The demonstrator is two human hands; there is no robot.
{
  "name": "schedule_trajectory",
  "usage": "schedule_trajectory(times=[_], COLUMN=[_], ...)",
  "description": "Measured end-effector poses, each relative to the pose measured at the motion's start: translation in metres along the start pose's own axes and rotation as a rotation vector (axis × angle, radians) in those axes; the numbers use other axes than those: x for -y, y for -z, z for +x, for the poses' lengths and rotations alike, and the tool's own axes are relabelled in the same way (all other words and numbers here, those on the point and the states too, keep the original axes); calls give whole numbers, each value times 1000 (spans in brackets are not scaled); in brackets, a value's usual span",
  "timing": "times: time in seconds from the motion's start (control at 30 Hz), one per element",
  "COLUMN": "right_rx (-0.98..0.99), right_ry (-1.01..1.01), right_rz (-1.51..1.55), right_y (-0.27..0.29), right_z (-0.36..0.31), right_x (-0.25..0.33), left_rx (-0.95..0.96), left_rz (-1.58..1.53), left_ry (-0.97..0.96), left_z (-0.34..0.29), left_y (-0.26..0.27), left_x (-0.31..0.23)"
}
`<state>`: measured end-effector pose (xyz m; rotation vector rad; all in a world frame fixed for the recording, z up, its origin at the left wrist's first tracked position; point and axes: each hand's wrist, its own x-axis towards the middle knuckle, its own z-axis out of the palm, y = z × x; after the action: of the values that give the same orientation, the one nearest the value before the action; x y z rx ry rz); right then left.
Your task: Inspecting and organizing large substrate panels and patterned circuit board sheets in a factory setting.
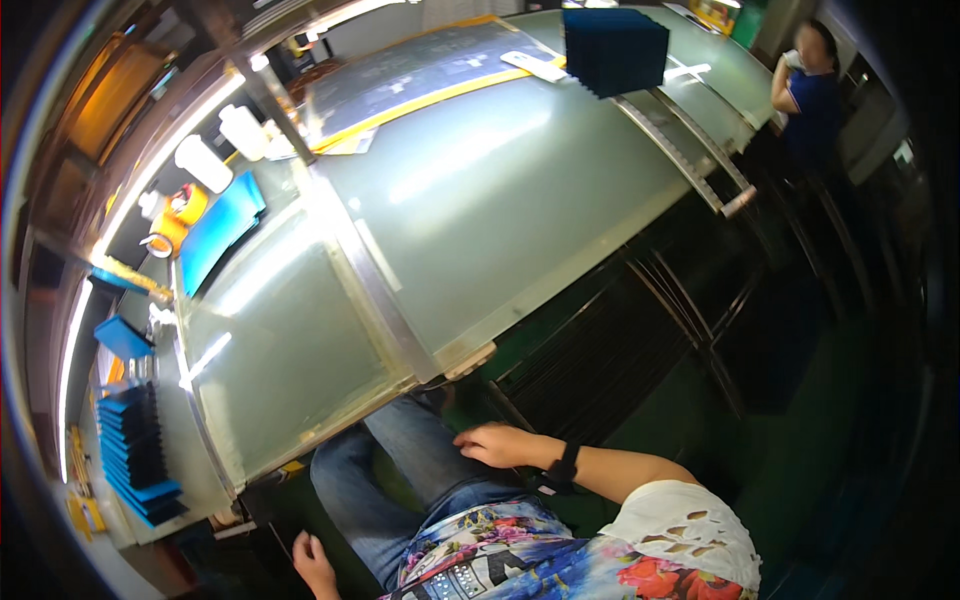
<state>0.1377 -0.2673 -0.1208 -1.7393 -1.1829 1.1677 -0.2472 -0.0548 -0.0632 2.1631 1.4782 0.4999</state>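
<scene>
My right hand (pixel 492 446) rests at my jeans-covered thigh (pixel 415 450), its fingers loosely bent and a little apart, with nothing seen in it. On that wrist is a black band (pixel 563 464). Down at the lower left, my left hand (pixel 315 565) hangs beside my other leg, fingers slightly bent and apart, with nothing visible in it. Neither hand touches the glass-like worktop (pixel 290 350) in front of me. A stack of blue sheets (pixel 138 455) stands fanned out at the left side of the table.
A metal bar (pixel 365 270) divides the worktop. Blue sheets (pixel 218 232), white bottles (pixel 205 165) and orange tape rolls (pixel 178 215) lie at the back left. Far off stand a dark blue stack (pixel 615 50) and metal rails (pixel 690 150). Another person (pixel 810 100) stands at the far right; dark racks (pixel 610 350) fill the right.
</scene>
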Motion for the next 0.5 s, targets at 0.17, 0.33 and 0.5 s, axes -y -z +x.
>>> schedule_trajectory(times=[0.17, 0.33, 0.5], right_rx=[-5, 277, 149], right_ry=[177, 271, 31], right_rz=[-101, -405, -413], right_y=[-23, -60, -61], right_z=[70, 117, 136], right_x=[33, 83, 100], left_rx=[249, 396, 83], left_rz=[-192, -503, -926], left_ry=[224, 374, 729], left_z=[-61, -136, -390], left_y=[-42, -60, -87], left_x=[163, 210, 204])
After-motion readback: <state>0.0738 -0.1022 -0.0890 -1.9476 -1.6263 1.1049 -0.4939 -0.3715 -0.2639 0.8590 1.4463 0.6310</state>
